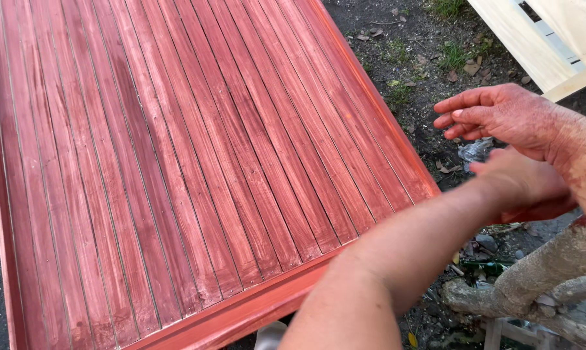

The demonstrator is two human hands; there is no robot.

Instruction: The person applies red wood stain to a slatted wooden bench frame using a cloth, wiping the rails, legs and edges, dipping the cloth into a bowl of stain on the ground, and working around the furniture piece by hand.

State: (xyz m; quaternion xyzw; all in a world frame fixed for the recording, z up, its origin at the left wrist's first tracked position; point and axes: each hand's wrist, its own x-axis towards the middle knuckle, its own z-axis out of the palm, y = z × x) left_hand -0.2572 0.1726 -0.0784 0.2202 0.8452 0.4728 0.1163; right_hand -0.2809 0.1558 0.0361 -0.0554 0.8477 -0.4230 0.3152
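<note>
A large wooden slatted panel, stained red with a raised frame, lies flat and fills the left and middle of the view. Both hands hover off its right edge, over the dirt. My right hand is smeared with red stain; its fingers are spread, point left and hold nothing. My left arm crosses from the bottom centre, and my left hand sits just under the right wrist, touching or nearly touching it. It is blurred, and whether its fingers hold anything is unclear.
A pale unpainted wooden panel lies at the top right. Dark soil with leaves and grass tufts borders the red panel. A crumpled grey scrap lies under the hands. A thick branch and green glass are at the bottom right.
</note>
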